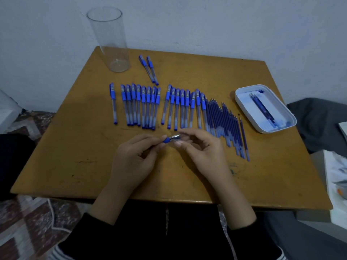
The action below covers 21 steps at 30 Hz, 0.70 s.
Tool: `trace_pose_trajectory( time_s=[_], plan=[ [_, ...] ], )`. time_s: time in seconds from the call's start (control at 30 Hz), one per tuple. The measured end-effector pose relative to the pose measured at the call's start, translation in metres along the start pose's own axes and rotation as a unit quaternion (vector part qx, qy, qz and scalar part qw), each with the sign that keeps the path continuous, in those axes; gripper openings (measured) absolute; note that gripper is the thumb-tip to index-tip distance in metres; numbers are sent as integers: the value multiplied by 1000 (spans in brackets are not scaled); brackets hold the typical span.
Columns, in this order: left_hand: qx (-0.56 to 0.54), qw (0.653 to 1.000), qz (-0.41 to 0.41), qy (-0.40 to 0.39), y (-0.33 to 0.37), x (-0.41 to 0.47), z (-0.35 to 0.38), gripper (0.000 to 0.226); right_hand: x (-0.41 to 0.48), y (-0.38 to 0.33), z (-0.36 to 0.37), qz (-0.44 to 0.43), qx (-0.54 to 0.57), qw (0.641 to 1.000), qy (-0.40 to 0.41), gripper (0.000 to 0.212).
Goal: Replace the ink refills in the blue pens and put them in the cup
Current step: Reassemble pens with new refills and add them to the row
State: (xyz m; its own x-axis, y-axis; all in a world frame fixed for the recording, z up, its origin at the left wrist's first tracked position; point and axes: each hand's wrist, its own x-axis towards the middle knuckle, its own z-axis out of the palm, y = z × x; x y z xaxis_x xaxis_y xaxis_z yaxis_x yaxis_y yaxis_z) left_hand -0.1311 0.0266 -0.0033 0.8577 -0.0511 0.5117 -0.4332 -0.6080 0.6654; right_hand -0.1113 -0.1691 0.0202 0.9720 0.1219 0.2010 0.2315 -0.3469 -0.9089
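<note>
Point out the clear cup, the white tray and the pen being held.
clear cup (109, 39): head view, on its transparent side wall.
white tray (277, 128): head view, on its near outer wall.
held pen (166, 140): head view, on its blue grip section.

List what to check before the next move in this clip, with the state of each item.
1. Pen secured: ok. The left hand and right hand both pinch one pen above the table.
2. Pen opened: cannot tell. Fingers hide most of it.
3. Fresh refills at hand: ok. A row of refills lies just beyond the right hand.
4. Tray ready: ok. The white tray sits at the right with a few refills inside.
5. Cup ready: ok. The clear cup stands upright at the far left corner, with no pens in it.
</note>
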Motion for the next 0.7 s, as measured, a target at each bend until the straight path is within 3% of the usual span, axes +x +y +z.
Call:
trace_pose_trajectory(
  time_s=[0.13,0.2,0.5,0.7],
  plan=[
    [42,998,-42,16,-1,2,0,20,2,12,-7,-28,-194,980,23,27],
    [62,997,-46,18,0,2,-1,19,3,14,-6,-40,-224,974,18,26],
    [49,997,-66,-3,2,3,-3,20,4,18,-1,-75,-197,975,68,15],
    [46,998,-34,8,-4,2,1,20,5,13,-6,-99,-180,974,97,16]
  ],
)
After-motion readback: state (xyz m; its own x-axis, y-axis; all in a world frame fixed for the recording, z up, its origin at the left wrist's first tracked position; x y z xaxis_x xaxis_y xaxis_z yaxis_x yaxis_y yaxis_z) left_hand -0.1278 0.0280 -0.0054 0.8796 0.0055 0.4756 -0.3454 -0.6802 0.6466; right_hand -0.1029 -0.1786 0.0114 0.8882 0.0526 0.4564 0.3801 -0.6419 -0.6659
